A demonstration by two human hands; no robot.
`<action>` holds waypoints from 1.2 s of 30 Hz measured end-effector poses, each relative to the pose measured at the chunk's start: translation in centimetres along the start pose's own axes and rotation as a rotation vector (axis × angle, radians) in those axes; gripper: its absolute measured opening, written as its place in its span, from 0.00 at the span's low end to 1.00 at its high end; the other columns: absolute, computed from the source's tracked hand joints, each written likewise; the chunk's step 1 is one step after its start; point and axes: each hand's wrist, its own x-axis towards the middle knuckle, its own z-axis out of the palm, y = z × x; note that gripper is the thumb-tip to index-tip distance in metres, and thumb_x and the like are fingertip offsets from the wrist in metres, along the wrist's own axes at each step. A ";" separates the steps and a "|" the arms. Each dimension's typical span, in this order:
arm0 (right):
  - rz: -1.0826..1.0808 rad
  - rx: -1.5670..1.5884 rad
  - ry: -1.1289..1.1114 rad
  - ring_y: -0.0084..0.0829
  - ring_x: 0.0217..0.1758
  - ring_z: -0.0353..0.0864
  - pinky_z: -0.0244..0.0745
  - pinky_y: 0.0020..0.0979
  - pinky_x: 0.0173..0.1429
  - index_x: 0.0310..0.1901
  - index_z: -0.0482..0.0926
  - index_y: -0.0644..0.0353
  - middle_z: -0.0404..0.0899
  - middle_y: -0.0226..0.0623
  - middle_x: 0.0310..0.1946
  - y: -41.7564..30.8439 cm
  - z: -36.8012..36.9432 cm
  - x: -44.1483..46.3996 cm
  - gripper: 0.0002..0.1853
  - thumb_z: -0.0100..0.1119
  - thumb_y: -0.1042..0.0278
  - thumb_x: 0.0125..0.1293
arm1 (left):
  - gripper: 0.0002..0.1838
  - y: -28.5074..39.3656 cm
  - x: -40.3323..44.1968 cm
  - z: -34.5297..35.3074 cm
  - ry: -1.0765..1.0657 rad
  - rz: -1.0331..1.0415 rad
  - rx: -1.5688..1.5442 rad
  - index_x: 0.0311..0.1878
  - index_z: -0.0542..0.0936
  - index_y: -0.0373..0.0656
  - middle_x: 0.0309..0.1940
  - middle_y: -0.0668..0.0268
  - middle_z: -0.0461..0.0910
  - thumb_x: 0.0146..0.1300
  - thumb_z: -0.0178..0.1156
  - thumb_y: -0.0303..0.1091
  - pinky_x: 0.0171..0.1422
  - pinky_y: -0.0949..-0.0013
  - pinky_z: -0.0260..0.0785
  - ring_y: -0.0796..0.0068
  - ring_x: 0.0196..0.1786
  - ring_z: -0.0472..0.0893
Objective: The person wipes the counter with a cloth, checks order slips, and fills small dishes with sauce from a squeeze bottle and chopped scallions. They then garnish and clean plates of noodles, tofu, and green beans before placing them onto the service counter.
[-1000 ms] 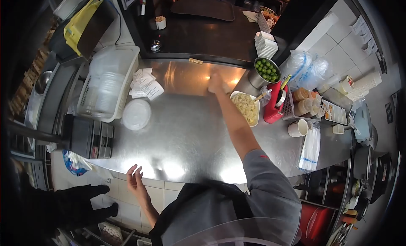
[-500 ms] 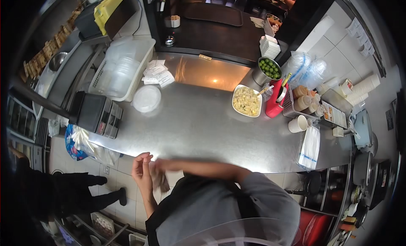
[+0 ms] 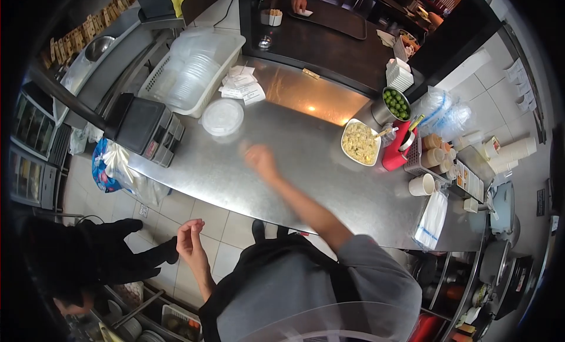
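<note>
My left hand (image 3: 192, 243) is held up in front of my body, short of the counter edge and above the tiled floor. Its fingers are bent and close together, and nothing shows in them. My right hand (image 3: 261, 161) reaches over the metal counter (image 3: 276, 189), smeared by motion, so its fingers cannot be made out. The thing nearest to it is a round white lidded container (image 3: 222, 117), a little beyond and to the left. Farther right stands a white square bowl (image 3: 361, 143) of what looks like fried rice.
Paper slips (image 3: 243, 85) lie beside a white basket (image 3: 232, 54) of clear plastic lids. At right are a pot of limes (image 3: 395, 104), a red holder (image 3: 395, 152), a paper cup (image 3: 421, 185) and sauce bottles (image 3: 434, 157). A person in dark clothes (image 3: 76, 254) is at left.
My right hand has moved away from my left, forward and right over the counter. My left hand is slightly lower. The view has shifted, and another person's hand shows by the dark tray.
</note>
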 end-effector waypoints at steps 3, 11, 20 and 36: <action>-0.028 0.194 -0.634 0.39 0.36 0.77 0.70 0.38 0.42 0.26 0.79 0.60 0.80 0.41 0.30 -6.8 7.9 -11.3 0.07 0.52 0.69 0.55 | 0.06 -0.1 0.6 2.2 -0.098 -0.018 -0.024 0.40 0.76 0.34 0.36 0.62 0.79 0.66 0.51 0.26 0.50 0.73 0.69 0.76 0.41 0.78; 0.265 0.337 -0.422 0.30 0.44 0.79 0.71 0.28 0.47 0.35 0.79 0.65 0.81 0.40 0.36 -8.2 -7.0 -0.1 0.13 0.46 0.80 0.50 | 0.06 1.5 0.5 3.7 -0.204 0.027 -0.021 0.38 0.74 0.33 0.34 0.62 0.77 0.66 0.51 0.27 0.49 0.72 0.69 0.75 0.40 0.77; -0.029 -0.221 -0.296 0.38 0.66 0.62 0.55 0.43 0.67 0.57 0.71 0.58 0.65 0.43 0.63 -1.4 1.2 -6.5 0.21 0.50 0.68 0.60 | 0.08 -0.5 3.7 6.5 -0.482 0.039 -0.065 0.41 0.74 0.35 0.35 0.62 0.76 0.65 0.54 0.30 0.50 0.73 0.70 0.75 0.40 0.77; 0.184 -0.889 0.002 0.38 0.70 0.56 0.52 0.41 0.70 0.60 0.69 0.52 0.62 0.36 0.65 -2.9 -39.6 -25.6 0.26 0.48 0.78 0.57 | 0.06 0.9 -4.5 20.2 -1.051 -0.003 -0.092 0.37 0.78 0.36 0.35 0.65 0.79 0.64 0.54 0.26 0.46 0.75 0.66 0.78 0.40 0.76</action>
